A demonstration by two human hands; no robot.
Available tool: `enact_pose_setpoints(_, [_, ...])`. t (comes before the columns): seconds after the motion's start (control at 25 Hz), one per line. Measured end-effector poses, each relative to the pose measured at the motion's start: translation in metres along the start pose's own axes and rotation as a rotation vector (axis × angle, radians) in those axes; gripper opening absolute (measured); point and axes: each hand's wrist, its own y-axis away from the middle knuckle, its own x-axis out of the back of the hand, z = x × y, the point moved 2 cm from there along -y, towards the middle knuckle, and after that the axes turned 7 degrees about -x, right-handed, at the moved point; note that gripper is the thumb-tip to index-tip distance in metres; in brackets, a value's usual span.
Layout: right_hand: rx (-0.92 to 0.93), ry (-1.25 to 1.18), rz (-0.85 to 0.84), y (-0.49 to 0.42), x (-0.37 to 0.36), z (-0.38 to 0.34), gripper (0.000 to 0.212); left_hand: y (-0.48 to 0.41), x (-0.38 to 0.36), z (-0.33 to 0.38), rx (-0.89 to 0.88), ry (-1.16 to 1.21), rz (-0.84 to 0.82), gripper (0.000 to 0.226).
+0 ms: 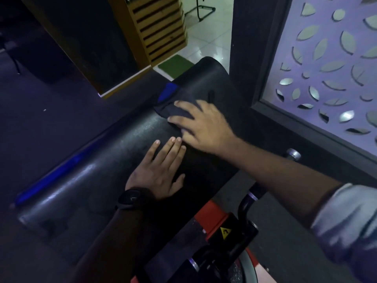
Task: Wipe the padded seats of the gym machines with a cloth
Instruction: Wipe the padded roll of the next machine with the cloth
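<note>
Dark cloth (177,111) lies bunched under the right hand (204,127), which presses it flat on the pad (91,160) with fingers spread and nearly straight, not curled round it. That arm reaches in from the near right, bare to a rolled grey sleeve (346,221). The left hand (161,170) lies palm down on the pad just near of the right, fingers straight and close together, thumb out to the right, holding nothing. Its fingertips almost meet the right hand's near edge. A black watch (132,199) sits on the left wrist.

Motion blurs the right hand's near edge, so its thumb is hard to make out. Most of the cloth is covered by the hand, and its dark colour melts into the black pad. The left forearm is lost in shadow toward the bottom edge.

The pad is long and rounded and runs from near left to far right. A blue strip (61,170) shows along its far side. Near of the pad stand a red frame (214,217) with a yellow sticker (224,232), a black bar (250,202) and a metal knob (293,154). At right stands a panel (326,68) with leaf-shaped cutouts. Far off are a slatted wooden cabinet (161,29), a green mat (175,64) and a pale tiled floor (206,37).
</note>
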Motion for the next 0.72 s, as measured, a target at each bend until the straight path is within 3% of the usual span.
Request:
enact_pose_setpoints(0.04, [-0.103,-0.013,0.029,-0.004,0.005,0.016,0.051,0.0,0.001,0.0,0.003,0.004,0.001,0.073])
enact_pose_setpoints(0.12, [-0.534,-0.125,0.078,-0.004,0.01,0.019,0.064,0.001,0.001,0.0,-0.004,0.002,-0.005,0.073])
enact_pose_setpoints(0.16, [-0.556,-0.143,0.05,0.0,0.006,0.005,0.067,0.001,0.0,0.001,-0.008,0.0,-0.011,0.073])
enact_pose_setpoints(0.28, [0.086,-0.018,-0.045,0.015,0.002,-0.02,0.059,0.0,-0.002,0.0,-0.011,-0.004,0.004,0.07])
enact_pose_setpoints(0.32, [0.121,0.01,-0.059,0.009,0.003,-0.006,0.058,0.001,-0.002,0.0,-0.01,-0.008,0.0,0.071])
enact_pose_setpoints(0.44, [-0.418,-0.11,0.04,-0.012,0.006,0.007,0.059,0.001,-0.001,0.0,-0.013,-0.005,-0.016,0.074])
enact_pose_setpoints(0.48, [-0.428,-0.117,0.049,-0.015,0.001,-0.005,0.059,0.0,-0.001,0.0,-0.013,-0.002,-0.013,0.074])
enact_pose_setpoints(0.6, [0.22,0.065,-0.065,-0.02,0.002,-0.007,0.059,0.0,-0.001,0.0,-0.005,0.008,-0.004,0.074])
enact_pose_setpoints(0.64, [0.221,0.104,-0.06,-0.029,0.007,0.015,0.059,0.0,-0.001,0.0,-0.006,0.007,-0.016,0.075])
enact_pose_setpoints(0.68, [0.043,0.113,-0.025,-0.039,0.011,0.037,0.059,0.001,0.0,0.0,-0.008,0.004,-0.025,0.075])
enact_pose_setpoints(0.72, [-0.275,0.051,0.018,-0.045,0.015,0.053,0.059,0.001,0.001,0.0,-0.009,0.002,-0.031,0.075])
